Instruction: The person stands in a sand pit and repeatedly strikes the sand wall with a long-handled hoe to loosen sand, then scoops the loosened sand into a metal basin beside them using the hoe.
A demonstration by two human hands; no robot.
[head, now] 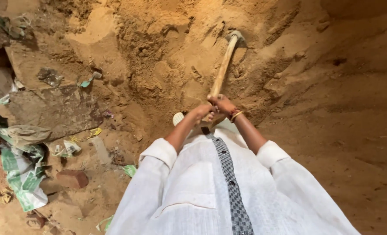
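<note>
A long wooden-handled hoe [223,72] reaches from my hands up into a heap of orange sand [167,48], its metal blade [237,38] sunk in the sand. My left hand [203,111] and my right hand [222,104] both grip the lower end of the handle, close together. A bangle sits on my right wrist. My white shirt fills the bottom of the view. A pale toe of footwear [178,118] shows just left of my left arm.
A flat grey stone slab [54,111] lies at the left. White-and-green sacks [21,172] are crumpled below it. A red brick [72,178] and scraps of litter lie on the sandy ground. Smooth packed sand slopes down on the right.
</note>
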